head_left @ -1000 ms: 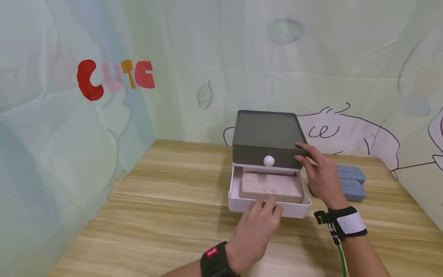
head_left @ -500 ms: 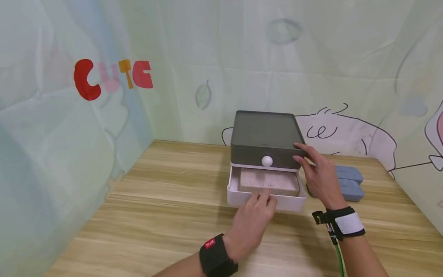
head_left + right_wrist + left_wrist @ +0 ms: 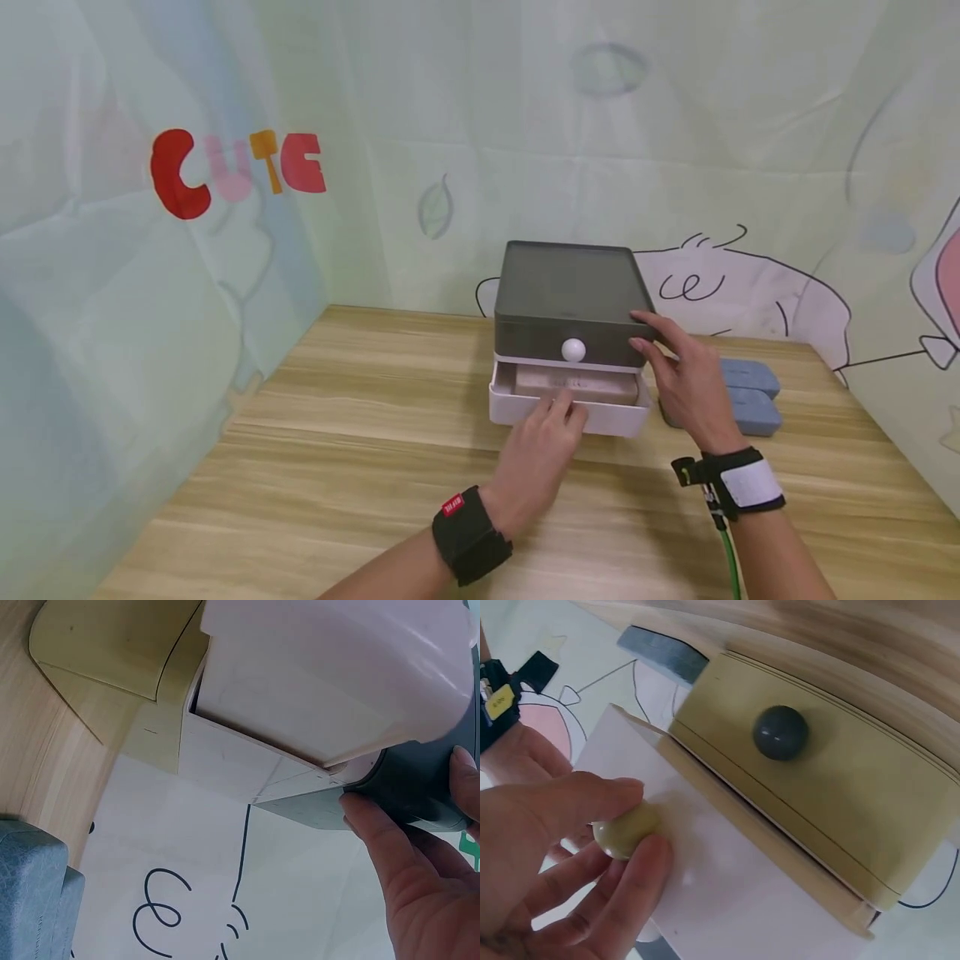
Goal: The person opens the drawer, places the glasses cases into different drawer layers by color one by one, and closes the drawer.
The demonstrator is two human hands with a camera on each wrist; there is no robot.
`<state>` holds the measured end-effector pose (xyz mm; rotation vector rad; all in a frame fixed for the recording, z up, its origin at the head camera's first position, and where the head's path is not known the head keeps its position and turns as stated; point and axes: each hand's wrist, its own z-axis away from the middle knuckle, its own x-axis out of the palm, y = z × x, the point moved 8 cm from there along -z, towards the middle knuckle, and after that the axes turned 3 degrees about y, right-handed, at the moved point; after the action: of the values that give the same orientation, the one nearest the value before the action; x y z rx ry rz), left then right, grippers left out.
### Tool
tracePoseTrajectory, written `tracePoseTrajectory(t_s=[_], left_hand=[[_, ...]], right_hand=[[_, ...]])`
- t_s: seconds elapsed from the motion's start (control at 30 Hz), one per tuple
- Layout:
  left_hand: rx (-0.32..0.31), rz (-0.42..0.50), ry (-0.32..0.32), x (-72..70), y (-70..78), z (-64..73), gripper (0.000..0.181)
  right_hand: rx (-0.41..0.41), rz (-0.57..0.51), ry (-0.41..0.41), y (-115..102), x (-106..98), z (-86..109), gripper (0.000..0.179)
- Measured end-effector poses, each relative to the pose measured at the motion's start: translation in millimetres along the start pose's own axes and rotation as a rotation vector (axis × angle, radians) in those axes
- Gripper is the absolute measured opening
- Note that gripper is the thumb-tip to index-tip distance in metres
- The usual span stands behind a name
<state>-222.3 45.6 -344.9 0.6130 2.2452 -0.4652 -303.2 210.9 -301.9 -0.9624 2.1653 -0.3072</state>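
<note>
A small desktop drawer unit stands at mid-table, with a dark grey top section (image 3: 573, 287) bearing a white knob (image 3: 573, 350). Under it a white drawer (image 3: 510, 408) is pulled partly out, and a pale pink rounded block (image 3: 600, 387) lies inside. My left hand (image 3: 534, 462) pinches the drawer's yellowish round knob (image 3: 628, 831) between thumb and fingers. Below that drawer, the left wrist view shows a yellowish drawer front (image 3: 840, 780) with a dark knob (image 3: 781, 733). My right hand (image 3: 693, 387) grips the dark section's front right corner, thumb on the front and fingers over the top edge.
Blue-grey blocks (image 3: 753, 408) lie on the wooden table (image 3: 360, 467) just right of the unit, partly behind the right hand. A printed cloth backdrop (image 3: 382, 208) stands behind and along the sides. A green cable (image 3: 729, 558) runs from the right wrist strap.
The white drawer has slid inward, away from me, with my left hand following on its knob. Less of the pink block shows. My right hand keeps its hold on the corner.
</note>
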Motion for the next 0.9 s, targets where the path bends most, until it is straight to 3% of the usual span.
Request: tracePoseTrajectory(t_s=[0.57, 0.9], left_hand=[[-0.014, 0.127, 0.000, 12.5, -13.7, -4.3, 0.031], [-0.012, 0.073, 0.028, 22.8, -18.3, -10.3, 0.027]], right_hand=[[-0.014, -0.018, 0.000, -2, -1, -0.6, 0.036], [-0.017, -0.005, 0.001, -1, 1, -1.0, 0.036]])
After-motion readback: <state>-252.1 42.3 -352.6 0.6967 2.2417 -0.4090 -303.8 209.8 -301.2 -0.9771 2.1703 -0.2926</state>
